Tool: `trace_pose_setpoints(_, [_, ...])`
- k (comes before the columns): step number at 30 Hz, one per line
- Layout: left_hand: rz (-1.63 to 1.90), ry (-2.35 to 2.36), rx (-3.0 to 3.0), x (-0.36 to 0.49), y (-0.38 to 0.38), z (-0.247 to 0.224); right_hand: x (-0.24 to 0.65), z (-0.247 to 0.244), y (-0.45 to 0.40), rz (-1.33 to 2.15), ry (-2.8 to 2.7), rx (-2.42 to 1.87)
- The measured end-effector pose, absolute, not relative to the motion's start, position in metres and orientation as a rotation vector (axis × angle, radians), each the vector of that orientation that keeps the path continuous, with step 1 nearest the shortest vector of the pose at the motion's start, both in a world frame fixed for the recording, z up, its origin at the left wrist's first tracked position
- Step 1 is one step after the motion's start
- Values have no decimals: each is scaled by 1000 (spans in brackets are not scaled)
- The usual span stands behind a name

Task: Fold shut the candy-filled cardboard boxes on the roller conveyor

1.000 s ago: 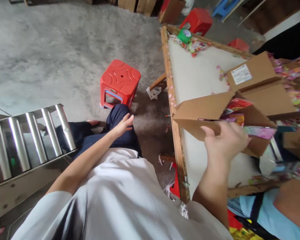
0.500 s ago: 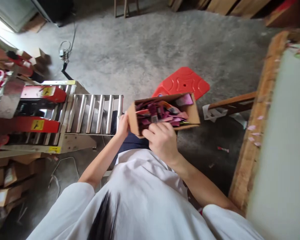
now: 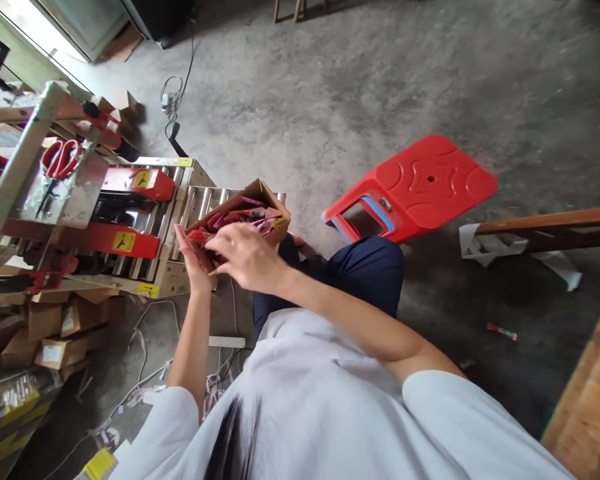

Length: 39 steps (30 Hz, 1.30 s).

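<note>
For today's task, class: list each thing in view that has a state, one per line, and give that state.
Cardboard box: open-topped, filled with packets
Left hand: fingers extended against the box's end
Right hand: fingers bent at the box's near side; grip unclear
Red plastic stool: upright on the floor
Red-handled scissors: lying down; blades too blurred to judge

packets [image 3: 253,214] partly hidden behind the right hand [image 3: 250,257], their print too small to read, table [image 3: 590,393] cut off at lower right, machine [image 3: 90,237] cut off at left
</note>
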<state>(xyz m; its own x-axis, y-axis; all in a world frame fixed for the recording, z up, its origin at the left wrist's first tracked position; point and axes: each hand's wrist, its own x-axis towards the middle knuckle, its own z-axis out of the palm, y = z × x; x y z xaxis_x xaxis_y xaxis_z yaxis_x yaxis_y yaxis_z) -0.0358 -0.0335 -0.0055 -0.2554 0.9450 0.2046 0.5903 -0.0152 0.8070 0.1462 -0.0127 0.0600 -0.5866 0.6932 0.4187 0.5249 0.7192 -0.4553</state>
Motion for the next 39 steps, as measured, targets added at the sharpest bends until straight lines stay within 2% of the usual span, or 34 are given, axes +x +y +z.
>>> trace_pose_setpoints(3, [1285, 1837, 1814, -51, -31, 9, 191, 58, 24, 531, -2002, -1224])
trace_pose_setpoints(6, [932, 1665, 2294, -62, -18, 29, 215, 47, 62, 932, -1949, -1332])
trace_pose_setpoints(8, [574, 1444, 2555, -60, -6, 38, 214, 45, 77, 1245, -2109, -1239])
trace_pose_setpoints(10, [260, 1297, 2677, -50, 6, 40, 205, 49, 86, 1415, -2305, -1153])
trace_pose_setpoints(15, [-2, 1354, 2693, -22, 23, 13, 198, 59, 96, 1633, -2584, -997])
trace_pose_setpoints(20, [20, 1344, 2554, -26, 30, 0, 200, 47, 93, 1375, -2732, -979])
trace_pose_setpoints(25, [129, 1152, 2216, -48, 49, 17, 195, 44, 112, 1489, -2764, -952])
trace_pose_setpoints(29, [243, 1129, 2214, -50, 53, 21, 190, 44, 120, 1451, -2656, -1194])
trace_pose_setpoints(32, [343, 1262, 2399, -45, 42, 18, 181, 45, 101, 1172, -2549, -1390])
trace_pose_setpoints(35, [474, 1619, 2597, -42, 28, 15, 172, 45, 77, 790, -2361, -1523])
trace_pose_setpoints(39, [561, 1950, 2643, -42, 20, 17, 167, 40, 67, 358, -2403, -1327])
